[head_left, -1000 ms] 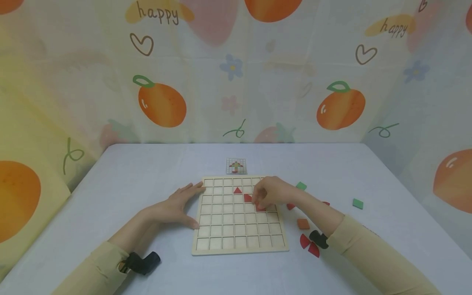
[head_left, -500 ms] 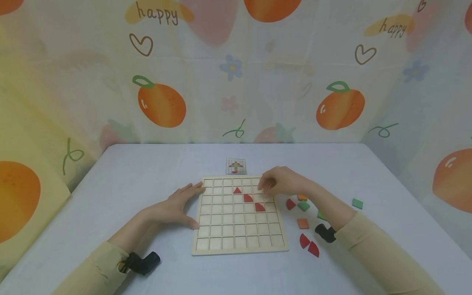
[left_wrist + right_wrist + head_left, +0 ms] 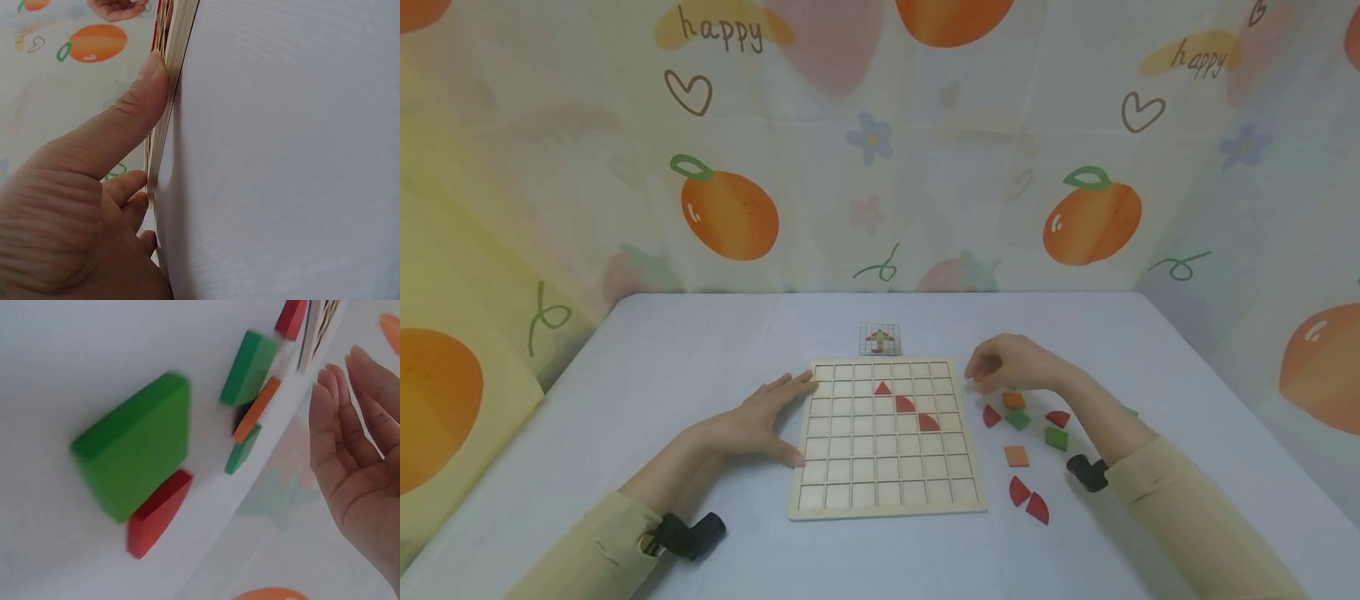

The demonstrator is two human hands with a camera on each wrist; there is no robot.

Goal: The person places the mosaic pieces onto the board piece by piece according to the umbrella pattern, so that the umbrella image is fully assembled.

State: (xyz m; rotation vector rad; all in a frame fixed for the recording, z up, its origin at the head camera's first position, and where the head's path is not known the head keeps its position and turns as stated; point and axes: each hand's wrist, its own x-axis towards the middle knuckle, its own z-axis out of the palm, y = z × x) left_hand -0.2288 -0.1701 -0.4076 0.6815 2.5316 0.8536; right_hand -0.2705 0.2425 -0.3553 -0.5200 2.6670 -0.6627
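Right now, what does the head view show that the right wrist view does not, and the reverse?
Only the head view shows the left grip, the picture card and the red triangle on the board.

Only the right wrist view shows the palm side of the right grip, with no piece inside.

Both show that grip, the board (partly in the second), an orange piece, and a green piece with a red piece beside it.

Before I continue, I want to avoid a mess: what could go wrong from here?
The right hand is near the orange piece and the green piece close beside it, so a careless pick-up might scatter them. The left hand touches the left edge of the board; a nudge there could shift it and perhaps jostle the red triangle lying in one of its cells.
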